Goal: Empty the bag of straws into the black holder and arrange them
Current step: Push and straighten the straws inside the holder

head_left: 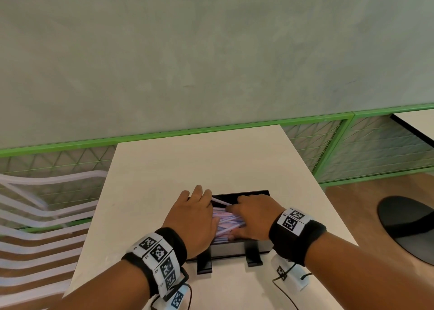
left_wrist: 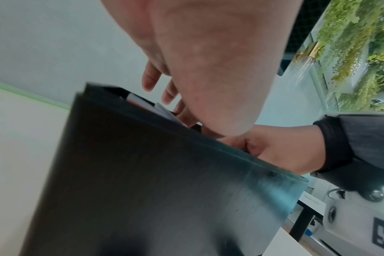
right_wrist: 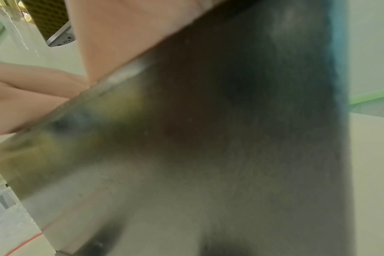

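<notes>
Pale straws [head_left: 226, 225] lie under both hands' fingers [head_left: 231, 208].

A pale table [head_left: 164, 168] carries the black holder [head_left: 234, 248] near its front edge.

bare forearms wear black wristbands [head_left: 296, 238] wrapped in white marker tags [head_left: 156, 253], with small cabled white cameras [head_left: 290, 273] underneath.

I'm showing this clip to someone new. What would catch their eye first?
Both hands, left and right, laid over a jumble of pale straws in the black holder near the table's front edge. Next, the bright green rail along the grey wall.
</notes>
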The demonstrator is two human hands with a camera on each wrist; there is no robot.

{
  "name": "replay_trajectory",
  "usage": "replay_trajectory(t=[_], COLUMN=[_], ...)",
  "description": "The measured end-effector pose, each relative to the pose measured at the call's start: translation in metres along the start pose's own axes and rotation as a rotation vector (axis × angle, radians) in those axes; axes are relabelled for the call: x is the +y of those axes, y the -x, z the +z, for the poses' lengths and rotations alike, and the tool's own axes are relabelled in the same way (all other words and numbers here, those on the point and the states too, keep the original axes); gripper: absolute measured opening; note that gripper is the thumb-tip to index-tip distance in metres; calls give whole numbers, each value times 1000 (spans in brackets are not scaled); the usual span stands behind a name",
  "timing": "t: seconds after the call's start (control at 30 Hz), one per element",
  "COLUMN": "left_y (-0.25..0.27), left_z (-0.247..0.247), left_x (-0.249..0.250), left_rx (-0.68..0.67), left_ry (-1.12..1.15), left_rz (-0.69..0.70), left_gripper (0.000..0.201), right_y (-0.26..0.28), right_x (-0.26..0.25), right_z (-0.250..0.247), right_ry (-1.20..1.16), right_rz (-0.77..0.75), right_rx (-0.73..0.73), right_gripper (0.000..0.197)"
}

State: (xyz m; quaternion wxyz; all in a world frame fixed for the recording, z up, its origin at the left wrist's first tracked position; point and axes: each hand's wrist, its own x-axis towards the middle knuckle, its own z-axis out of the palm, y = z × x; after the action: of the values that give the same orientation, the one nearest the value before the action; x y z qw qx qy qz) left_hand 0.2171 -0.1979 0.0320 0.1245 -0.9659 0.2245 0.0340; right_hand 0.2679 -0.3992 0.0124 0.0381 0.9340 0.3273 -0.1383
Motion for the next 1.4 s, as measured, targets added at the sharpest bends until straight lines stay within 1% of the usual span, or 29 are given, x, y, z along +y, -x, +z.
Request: replay_trajectory(t=[0.07,0.2,0.27,0.33,0.4,0.5,0.6,0.7,0.8,0.87,0.93,1.07,1.13,1.17,1.23,1.27,1.3,1.33,1.37,1.4], left_y=[3,10,10,6,-2,-12,-10,-3,7,16,28,47,49,49,46,44,42,39,35,30], left_z=[-2,-8,-9,-10,-12,-11,-14,-22,-33,-36,-37,-28,-18,-12,-6,-6,-9,-13,-17,-20], left_x=[-2,-6,-8,-9,-7,-3,-1,-7,-22,-38,-53,-69,-67,-65,-59,-56,-52,-48,-43,-37], left_rx=[12,-1,-8,12,29,-29,-37,-13,91,173,224,249,203,170,123,120,144,178,179,131], left_ry=[-16,-42,-46,-33,-33,-100,-201,-214,-119,-18,42,178,224,234,206,205,231,272,314,335], left_rz=[-1,2,20,63,111,128,153,163,151,116,76,37,36,42,51,46,35,34,50,76], left_gripper=[61,53,47,41,42,49,45,38,31,35,39,43,43,43,38,34,29,24,20,23], right_y=[0,1,1,1,2,5,6,8,11,14,16,18,18,18,17,17,18,18,18,16], right_x=[0,-2,-3,-4,-3,-1,0,1,3,5,5,7,7,7,6,6,6,7,7,8], right_z=[0,-1,-2,-1,-1,-1,-1,-3,-7,-9,-9,-7,-7,-7,-7,-6,-5,-3,-1,-1], right_ry=[15,35,44,57,66,60,37,-5,-81,-102,-123,-150,-151,-151,-158,-174,-201,-231,-258,-272], right_rz=[-5,-19,-20,-19,-16,-19,-48,-100,-148,-167,-191,-197,-203,-208,-210,-204,-187,-163,-137,-115], right_rx=[4,19,19,18,15,17,33,74,146,199,224,282,308,298,226,183,142,109,82,56], right_gripper=[73,73,73,75,78,77,74,70,69,68,66,64,59,54,44,40,38,39,44,52])
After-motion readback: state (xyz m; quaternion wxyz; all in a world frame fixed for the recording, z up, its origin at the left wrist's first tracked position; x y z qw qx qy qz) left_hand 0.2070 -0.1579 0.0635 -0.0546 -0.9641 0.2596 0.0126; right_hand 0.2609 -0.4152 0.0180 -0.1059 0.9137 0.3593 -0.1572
